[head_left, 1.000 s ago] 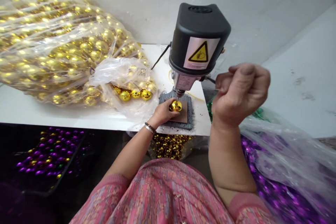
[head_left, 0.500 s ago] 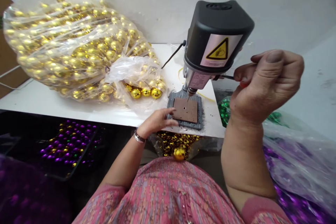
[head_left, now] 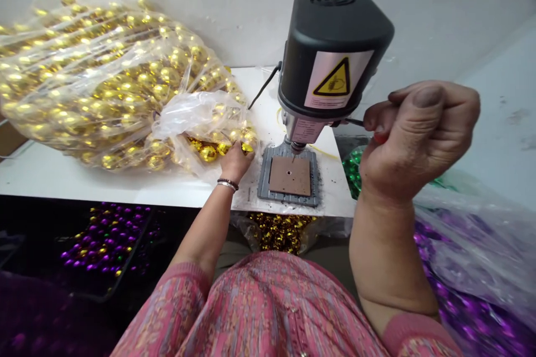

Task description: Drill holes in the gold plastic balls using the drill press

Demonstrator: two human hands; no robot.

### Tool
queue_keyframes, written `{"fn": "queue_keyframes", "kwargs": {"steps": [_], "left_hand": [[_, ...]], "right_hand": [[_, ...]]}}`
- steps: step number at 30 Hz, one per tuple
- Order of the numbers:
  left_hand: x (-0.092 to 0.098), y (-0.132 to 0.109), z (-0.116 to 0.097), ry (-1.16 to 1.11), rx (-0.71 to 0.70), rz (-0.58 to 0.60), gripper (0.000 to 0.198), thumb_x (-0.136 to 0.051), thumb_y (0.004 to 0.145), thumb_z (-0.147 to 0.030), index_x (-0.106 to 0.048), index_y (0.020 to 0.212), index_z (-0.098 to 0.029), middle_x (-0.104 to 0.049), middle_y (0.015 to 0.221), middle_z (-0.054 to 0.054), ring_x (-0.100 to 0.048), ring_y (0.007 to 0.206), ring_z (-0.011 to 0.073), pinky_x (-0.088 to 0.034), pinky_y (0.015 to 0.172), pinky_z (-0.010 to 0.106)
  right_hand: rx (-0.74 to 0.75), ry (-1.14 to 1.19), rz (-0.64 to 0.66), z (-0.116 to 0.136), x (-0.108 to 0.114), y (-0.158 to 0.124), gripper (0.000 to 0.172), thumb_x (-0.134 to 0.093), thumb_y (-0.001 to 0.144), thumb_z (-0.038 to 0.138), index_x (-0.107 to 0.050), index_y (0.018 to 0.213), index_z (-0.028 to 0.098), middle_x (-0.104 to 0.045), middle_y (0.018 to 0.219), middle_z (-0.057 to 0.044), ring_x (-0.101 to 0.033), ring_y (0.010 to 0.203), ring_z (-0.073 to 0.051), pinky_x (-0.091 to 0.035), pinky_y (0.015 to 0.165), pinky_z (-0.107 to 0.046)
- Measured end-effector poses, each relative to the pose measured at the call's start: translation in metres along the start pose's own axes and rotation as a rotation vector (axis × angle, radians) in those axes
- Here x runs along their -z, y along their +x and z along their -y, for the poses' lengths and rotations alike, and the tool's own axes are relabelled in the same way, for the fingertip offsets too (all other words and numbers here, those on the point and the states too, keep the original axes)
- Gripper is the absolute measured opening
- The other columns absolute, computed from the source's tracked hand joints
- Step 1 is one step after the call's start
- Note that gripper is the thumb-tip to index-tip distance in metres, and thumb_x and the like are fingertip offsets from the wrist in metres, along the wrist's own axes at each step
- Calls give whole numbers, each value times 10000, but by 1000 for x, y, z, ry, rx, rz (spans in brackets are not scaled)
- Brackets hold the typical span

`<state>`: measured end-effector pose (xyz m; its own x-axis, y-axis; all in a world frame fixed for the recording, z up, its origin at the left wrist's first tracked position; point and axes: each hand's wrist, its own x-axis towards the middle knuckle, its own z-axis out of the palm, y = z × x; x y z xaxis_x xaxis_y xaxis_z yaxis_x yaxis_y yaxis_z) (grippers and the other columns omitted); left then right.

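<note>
Reading from left to right, a tray (head_left: 109,240) of purple and gold beads is seen below the white bench (head_left: 125,181). On the bench lies a clear bag (head_left: 104,81) of gold baubles, its long axis running from the far left toward a gathered mouth beside the drill press. Loose baubles (head_left: 208,153) are exposed at that mouth, and the left hand (head_left: 235,163) is placed on them, with the fingers (head_left: 234,148) bent downward. Whether a bauble is gripped cannot be told, as the fingertips are hidden among the baubles. These baubles lie to the left of the drill press (head_left: 330,50), and the left hand is the nearer hand to them.

Further right, the chuck (head_left: 297,146) is positioned above a brown pad (head_left: 290,175), which is set on a grey base (head_left: 263,178). The right hand (head_left: 419,139) is raised well apart from the baubles and closed around a black lever (head_left: 355,121) projecting from the drill press. Green beads (head_left: 352,170) are seen beyond the bench's right edge, and a purple-filled bag (head_left: 469,256) is seen at the far right.
</note>
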<state>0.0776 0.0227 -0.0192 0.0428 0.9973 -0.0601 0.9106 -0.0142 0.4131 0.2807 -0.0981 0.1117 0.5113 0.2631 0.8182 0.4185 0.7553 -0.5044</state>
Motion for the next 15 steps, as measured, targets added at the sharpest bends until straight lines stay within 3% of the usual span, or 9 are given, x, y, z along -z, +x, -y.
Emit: {"fn": "queue_keyframes", "kwargs": {"steps": [3, 5, 8, 10, 12, 15], "left_hand": [[1, -10, 1, -122, -26, 6, 485, -698, 812, -315, -609, 1256, -143, -729, 1127, 152, -684, 1042, 284, -500, 882, 365], [5, -22, 3, -356, -77, 40, 555, -727, 776, -324, -592, 1282, -140, -724, 1088, 118, -678, 980, 242, -512, 863, 345], [11, -40, 1, -816, -178, 276, 633, -731, 771, -381, -560, 1340, -163, -694, 1141, 98, -663, 951, 196, -542, 822, 319], [10, -48, -7, -980, -202, 463, 578, -732, 769, -402, -599, 1285, -176, -685, 1141, 91, -663, 928, 185, -554, 784, 307], [5, -51, -17, -980, -176, 524, 512, -742, 762, -410, -641, 1199, -162, -692, 1063, 83, -653, 836, 163, -544, 712, 281], [-7, -49, -27, -858, -177, 424, 489, -758, 752, -408, -674, 1160, -152, -697, 938, 59, -595, 697, 128, -492, 606, 245]], "right_hand": [[14, -4, 7, 0, 1, 0, 243, -522, 957, 356, -551, 849, 141, -493, 666, 85, -456, 519, 62, -411, 515, -129], [7, -21, 14, 0, 2, 0, 254, -521, 956, 370, -553, 850, 141, -512, 689, 76, -458, 523, 59, -416, 519, -139], [-18, -54, 8, 0, 2, 0, 289, -523, 947, 421, -553, 860, 147, -557, 739, 62, -463, 530, 54, -418, 524, -151], [-24, -62, 7, 0, 2, -1, 292, -510, 951, 430, -547, 870, 152, -552, 746, 63, -461, 535, 57, -414, 536, -146], [-11, -60, 21, -1, 2, -2, 273, -487, 964, 411, -545, 881, 157, -513, 730, 69, -447, 539, 63, -405, 554, -133], [3, -72, 47, -1, 2, -3, 265, -462, 972, 401, -560, 896, 167, -469, 714, 67, -440, 559, 59, -412, 590, -129]]}}
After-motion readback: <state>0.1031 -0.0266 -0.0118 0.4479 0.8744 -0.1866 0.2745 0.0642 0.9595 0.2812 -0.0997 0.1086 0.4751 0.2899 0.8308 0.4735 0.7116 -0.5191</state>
